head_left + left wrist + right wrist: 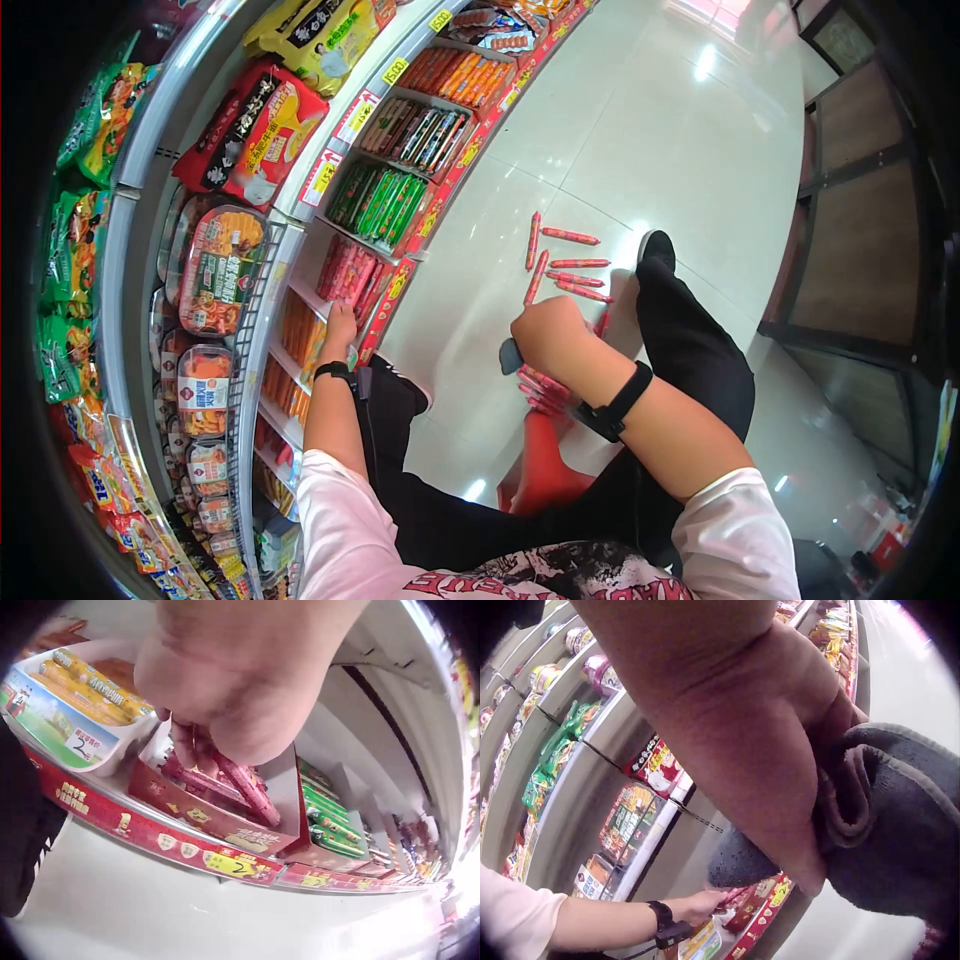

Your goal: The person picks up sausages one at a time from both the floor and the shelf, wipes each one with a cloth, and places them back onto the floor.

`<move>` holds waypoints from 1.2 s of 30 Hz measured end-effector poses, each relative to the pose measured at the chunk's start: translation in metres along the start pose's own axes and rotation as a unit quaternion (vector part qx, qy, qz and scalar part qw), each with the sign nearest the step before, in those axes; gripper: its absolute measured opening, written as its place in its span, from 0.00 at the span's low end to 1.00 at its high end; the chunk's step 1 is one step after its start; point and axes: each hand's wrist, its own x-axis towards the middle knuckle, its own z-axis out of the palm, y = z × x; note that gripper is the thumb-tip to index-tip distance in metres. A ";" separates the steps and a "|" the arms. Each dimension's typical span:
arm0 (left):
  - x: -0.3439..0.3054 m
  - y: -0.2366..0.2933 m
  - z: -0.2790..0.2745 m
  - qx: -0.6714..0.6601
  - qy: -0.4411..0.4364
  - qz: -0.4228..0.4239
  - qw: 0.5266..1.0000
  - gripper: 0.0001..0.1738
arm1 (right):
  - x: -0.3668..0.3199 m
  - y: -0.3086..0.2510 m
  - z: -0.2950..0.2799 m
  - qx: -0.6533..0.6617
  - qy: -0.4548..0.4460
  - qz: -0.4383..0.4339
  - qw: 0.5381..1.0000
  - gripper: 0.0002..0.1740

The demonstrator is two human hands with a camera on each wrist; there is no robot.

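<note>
Green-wrapped sticks (332,817) in an open box (321,857), red food bag (252,135) beside a yellow bag (325,42), food trays (222,268) by wire mesh (258,300)

Glossy floor tiles (620,130) reflect light (706,62) between tiered shelving (124,240) and brown panels (862,245).

A shop is shown by yellow price labels (395,70) fixed along shelves (290,208) of packaged snacks (255,130).

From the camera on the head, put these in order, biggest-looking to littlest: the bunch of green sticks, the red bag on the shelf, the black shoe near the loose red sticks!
1. Red bag
2. Bunch of green sticks
3. Black shoe, partly covered by the trouser leg
</note>
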 end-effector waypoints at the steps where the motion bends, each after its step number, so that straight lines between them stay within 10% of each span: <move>1: 0.005 -0.010 0.002 0.002 -0.004 0.012 1.000 0.19 | 0.003 -0.001 0.004 0.005 0.004 -0.002 1.000 0.10; 10: -0.021 0.019 0.014 0.332 0.129 0.066 0.932 0.12 | 0.022 -0.018 0.015 -0.002 -0.021 -0.036 0.999 0.09; 14: -0.021 0.023 0.051 0.271 0.134 0.178 0.937 0.19 | 0.029 -0.027 0.015 -0.016 -0.024 -0.042 0.999 0.08; 36: -0.054 0.048 0.073 0.305 0.112 0.144 0.935 0.34 | 0.038 -0.057 -0.003 -0.019 -0.046 -0.074 0.996 0.08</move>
